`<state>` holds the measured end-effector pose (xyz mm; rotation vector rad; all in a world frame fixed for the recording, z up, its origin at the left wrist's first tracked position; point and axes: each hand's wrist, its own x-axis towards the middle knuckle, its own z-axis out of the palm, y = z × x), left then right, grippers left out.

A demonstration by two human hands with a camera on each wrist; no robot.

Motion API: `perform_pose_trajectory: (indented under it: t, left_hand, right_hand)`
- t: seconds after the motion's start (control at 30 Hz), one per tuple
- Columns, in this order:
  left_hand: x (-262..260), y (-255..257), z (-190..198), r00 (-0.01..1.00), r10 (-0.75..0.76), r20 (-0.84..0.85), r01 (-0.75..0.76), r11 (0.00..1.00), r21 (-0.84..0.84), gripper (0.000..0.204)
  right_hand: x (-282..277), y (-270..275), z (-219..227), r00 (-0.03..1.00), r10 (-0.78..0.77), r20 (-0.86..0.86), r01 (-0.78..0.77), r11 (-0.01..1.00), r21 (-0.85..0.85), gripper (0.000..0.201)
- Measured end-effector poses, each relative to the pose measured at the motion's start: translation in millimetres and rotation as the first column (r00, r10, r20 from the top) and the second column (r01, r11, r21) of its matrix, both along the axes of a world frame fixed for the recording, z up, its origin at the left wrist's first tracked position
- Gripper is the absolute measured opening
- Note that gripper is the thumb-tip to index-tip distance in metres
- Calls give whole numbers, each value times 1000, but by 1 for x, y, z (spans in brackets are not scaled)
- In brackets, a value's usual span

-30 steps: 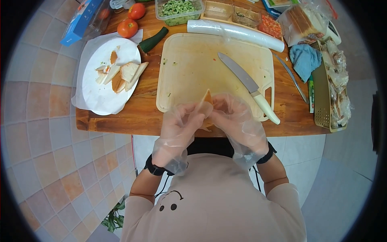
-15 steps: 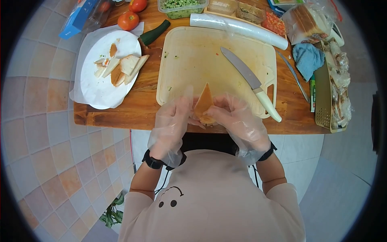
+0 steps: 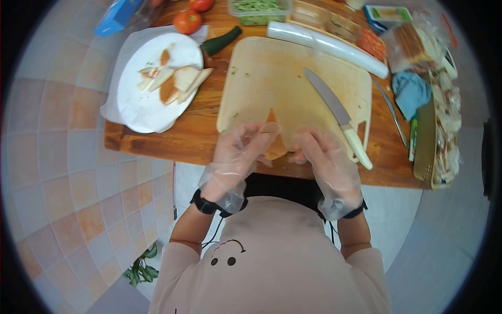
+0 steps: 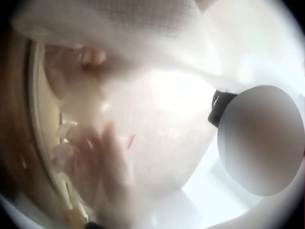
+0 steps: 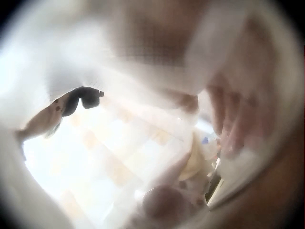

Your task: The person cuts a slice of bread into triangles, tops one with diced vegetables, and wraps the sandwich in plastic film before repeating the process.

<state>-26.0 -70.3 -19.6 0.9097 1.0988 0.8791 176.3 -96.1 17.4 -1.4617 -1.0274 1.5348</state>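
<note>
In the head view, the left hand point(image 3: 235, 157), in a clear plastic glove, pinches a thin brown-crusted piece of bread point(image 3: 275, 147) between thumb and fingers, its pointed tip upward, over the board's near edge. The right hand point(image 3: 330, 166), also gloved, is just to the right of the bread with a small gap between; its fingers are bent with the tips together, and whether they hold anything is unclear. Both wrist views are hazy; the left wrist view shows the right hand point(image 4: 97, 162), and the right wrist view shows the bread point(image 5: 192, 162) beside the left hand.
A cutting board point(image 3: 272, 78) bears a knife point(image 3: 334, 104). To its left are a plate point(image 3: 133, 99) with bread pieces, tomatoes point(image 3: 187, 22) and a cucumber point(image 3: 221, 42). Behind lies a plastic wrap roll point(image 3: 329, 48); at right are a blue cloth point(image 3: 411, 91) and a basket point(image 3: 426, 149).
The right hand has come off the bread and moved right, while the left thumb now lies across the bread. The head view has shifted and tilted.
</note>
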Motion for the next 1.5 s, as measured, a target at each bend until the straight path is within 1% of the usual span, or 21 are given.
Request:
perform_pose_trajectory:
  t: [0.13, 0.23, 0.27, 0.37, 0.47, 0.57, 0.67, 0.77, 0.87, 0.93, 0.97, 1.0, 1.03, 1.07, 1.17, 1.2, 1.33, 1.4, 1.43, 1.47, 1.5]
  left_hand:
    - [0, -1, -6, 998, -61, 11, 61, 998, 30, 31]
    - [-3, 4, 17, 979, -202, -9, 202, 979, -18, 33]
    - [-4, 6, 26, 965, -263, -24, 262, 964, -43, 35]
    - [-4, 2, 11, 990, -144, 4, 143, 984, 108, 36]
    - [-11, 2, 13, 987, -158, 14, 156, 983, 96, 37]
    - [-13, 6, 23, 965, -263, -5, 262, 960, 97, 37]
    - [-10, 3, 10, 982, -175, 75, 166, 980, 110, 38]
    - [-20, 5, 8, 992, -124, 26, 121, 988, 95, 35]
    - [-46, 10, 1, 955, 99, -279, 0, 942, 334, 28]
    - [-69, 23, 15, 946, 299, -124, -216, 869, 446, 26]
    - [-79, 31, 24, 899, 431, -71, -371, 839, 398, 26]
    - [-104, 40, 26, 847, 465, -257, -305, 821, 483, 30]
    - [-125, 50, 26, 731, 505, -460, -197, 800, 566, 33]
    - [-146, 60, 26, 553, 556, -621, -88, 780, 619, 37]
    - [-164, 83, 46, 458, 420, -784, 35, 872, 488, 36]
    - [-161, 89, 52, 460, 342, -819, 41, 914, 404, 38]
    - [-159, 102, 35, 292, 449, -844, 290, 800, 526, 33]
    - [-161, 101, 31, 257, 487, -834, 430, 715, 550, 30]
    - [-163, 100, 32, 174, 482, -859, 480, 720, 501, 35]
    - [-157, 97, 39, 177, 481, -859, 467, 727, 503, 36]
    - [-151, 91, 43, 168, 540, -825, 422, 717, 555, 36]
  right_hand:
    - [-8, -2, 3, 997, 53, -61, -59, 994, -87, 26]
    - [-10, 3, 0, 975, 222, 29, -223, 975, 17, 27]
    - [-9, 3, -3, 981, 193, 2, -193, 981, -2, 27]
    - [-11, 3, -6, 991, 119, -55, -122, 991, -62, 28]
    - [-14, 7, 2, 990, 125, -60, -130, 988, -88, 29]
    - [-16, 11, 4, 984, 175, -33, -178, 981, -80, 30]
    - [-19, 11, 9, 982, 186, -30, -188, 979, -78, 30]
    - [-19, 8, 8, 990, 138, -27, -138, 990, -3, 29]
    - [-12, 4, 6, 997, 68, 47, -72, 993, 90, 26]
    - [-2, 2, 2, 997, 38, 74, -46, 992, 119, 25]
    - [2, 2, 1, 995, 20, 94, -30, 994, 109, 25]
    - [6, 1, 0, 993, 1, 115, -12, 995, 100, 26]
    - [8, 1, -1, 990, -19, 136, 6, 996, 90, 27]
    - [9, 0, -1, 992, -33, 126, 22, 996, 87, 27]
    - [10, -1, 0, 994, -49, 95, 41, 996, 76, 25]
    - [10, -2, 0, 996, -38, 85, 32, 997, 74, 24]
    - [12, -5, 0, 994, 4, 108, -14, 996, 84, 22]
    - [19, -6, -5, 980, 18, 198, -52, 985, 165, 21]
    - [25, -8, -9, 968, 9, 251, -60, 979, 196, 21]
    - [28, -10, -14, 958, -43, 282, -38, 961, 274, 20]
    - [33, -11, -11, 948, -46, 316, -45, 960, 277, 20]
